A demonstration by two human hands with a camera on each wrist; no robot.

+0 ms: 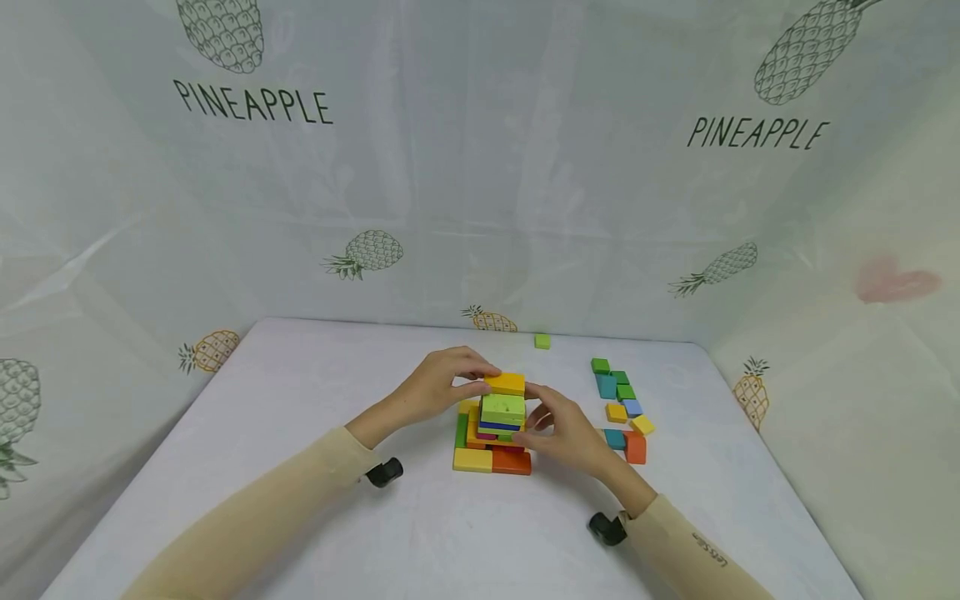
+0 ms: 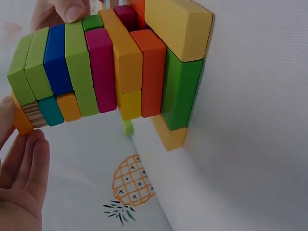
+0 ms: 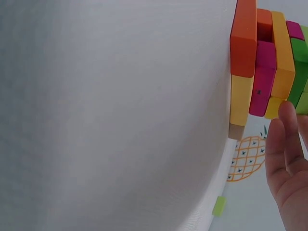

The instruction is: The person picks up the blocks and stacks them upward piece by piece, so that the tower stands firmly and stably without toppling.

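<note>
A tower of coloured wooden blocks stands on the table, wider at its base. My left hand is at its top, thumb and fingers pinching an orange block. This block also shows in the left wrist view, at the edge beside the fingers. My right hand is round the tower's right side, its thumb near the front and its fingers farther back. In the right wrist view, fairly straight fingers touch or nearly touch the lower layers, beside a yellow block.
Several loose blocks, among them a red-orange block and a teal block, lie to the right of the tower. One lime block lies by the back edge. A pineapple-printed sheet hangs behind the white table.
</note>
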